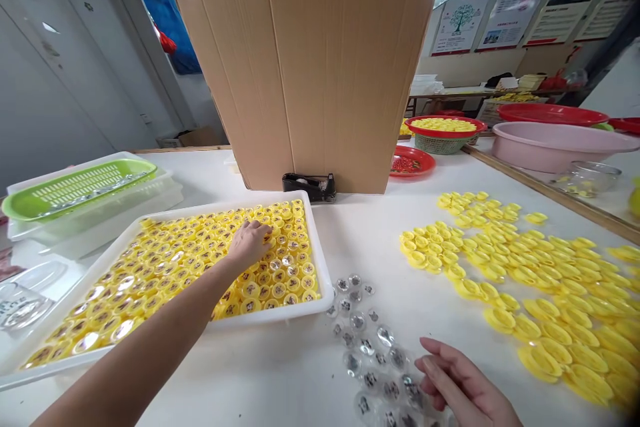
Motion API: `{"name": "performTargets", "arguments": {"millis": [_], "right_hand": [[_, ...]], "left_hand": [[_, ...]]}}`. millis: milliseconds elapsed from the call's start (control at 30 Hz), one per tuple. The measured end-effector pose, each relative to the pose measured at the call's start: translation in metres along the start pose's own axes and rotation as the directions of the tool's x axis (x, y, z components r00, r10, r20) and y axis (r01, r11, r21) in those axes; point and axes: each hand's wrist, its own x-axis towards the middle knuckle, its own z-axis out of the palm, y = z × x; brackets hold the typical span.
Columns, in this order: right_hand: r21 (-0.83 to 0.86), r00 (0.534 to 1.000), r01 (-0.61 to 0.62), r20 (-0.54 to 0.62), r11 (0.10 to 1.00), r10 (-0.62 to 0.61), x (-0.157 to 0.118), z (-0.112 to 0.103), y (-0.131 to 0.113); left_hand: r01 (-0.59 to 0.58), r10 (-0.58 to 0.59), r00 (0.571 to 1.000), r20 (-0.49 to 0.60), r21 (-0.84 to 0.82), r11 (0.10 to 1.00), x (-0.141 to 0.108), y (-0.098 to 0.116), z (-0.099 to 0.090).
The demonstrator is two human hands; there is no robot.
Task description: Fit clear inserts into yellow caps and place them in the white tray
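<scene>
From where I stand, the left hand (250, 243) has its fingertips down among the small round yellow pieces with printed faces (250, 290); its grip is hidden, so I cannot tell whether it is closed on one. The right hand (463, 383) hangs loosely curled, its grip apart with nothing visible in it, just beside the round clear plastic discs with dark prints (367, 347).

The printed pieces crowd the shallow white plastic tray (323, 280). They look light and fairly stiff, their glossy faces probably slippery and easily scuffed, so I'd pinch each by its rim. The clear discs, scattered on the white tabletop (280, 373) right of the tray, seem lighter still; edges would be the place to lift them.

Farther right lie loose oval-looking yellow plastic pieces (543, 310), thin and likely a little springy. Beyond the tray sits a black tape dispenser (310, 187) before a tall brown cardboard panel (340, 73).
</scene>
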Motion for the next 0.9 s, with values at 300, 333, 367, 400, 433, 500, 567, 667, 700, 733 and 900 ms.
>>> {"name": "performTargets", "arguments": {"millis": [300,333,367,400,433,500,567,667,700,733,900], "right_hand": [[-0.618,0.885,0.447,0.2,0.647,-0.42,0.008,0.0,-0.012],[-0.674,0.872,0.466,0.24,0.574,-0.426,0.013,0.005,-0.018],[-0.702,0.871,0.468,0.262,0.537,-0.416,0.02,0.011,-0.023],[-0.719,0.873,0.464,0.275,0.517,-0.402,0.027,0.018,-0.028],[-0.73,0.877,0.459,0.282,0.506,-0.388,0.034,0.026,-0.032],[-0.746,0.884,0.45,0.295,0.491,-0.361,0.049,0.041,-0.037],[-0.757,0.888,0.448,0.316,0.476,-0.334,0.058,0.053,-0.038],[-0.754,0.886,0.457,0.343,0.471,-0.311,0.061,0.058,-0.037],[-0.751,0.886,0.458,0.345,0.476,-0.309,0.058,0.057,-0.036],[-0.746,0.886,0.459,0.344,0.483,-0.31,0.055,0.053,-0.035],[-0.713,0.878,0.469,0.312,0.522,-0.362,0.038,0.027,-0.031]], "left_hand": [[-0.043,0.045,0.998,-0.049,0.035,0.998,-0.003,0.011,-0.021],[-0.048,0.05,0.996,-0.074,0.038,0.998,-0.005,0.018,-0.029],[-0.057,0.06,0.992,-0.11,0.037,0.998,-0.008,0.028,-0.037],[-0.08,0.083,0.984,-0.155,0.027,0.996,-0.012,0.04,-0.045],[-0.121,0.12,0.972,-0.203,0.008,0.993,-0.016,0.054,-0.054],[-0.279,0.25,0.921,-0.299,-0.059,0.959,-0.027,0.088,-0.068],[-0.435,0.377,0.869,-0.321,-0.129,0.891,-0.036,0.125,-0.077],[-0.49,0.448,0.871,-0.202,-0.269,0.829,-0.039,0.177,-0.076],[-0.468,0.447,0.883,-0.139,-0.322,0.823,-0.035,0.192,-0.072],[-0.437,0.442,0.894,-0.076,-0.366,0.822,-0.029,0.207,-0.066],[-0.276,0.355,0.93,0.099,-0.452,0.848,0.028,0.263,-0.023]]}}
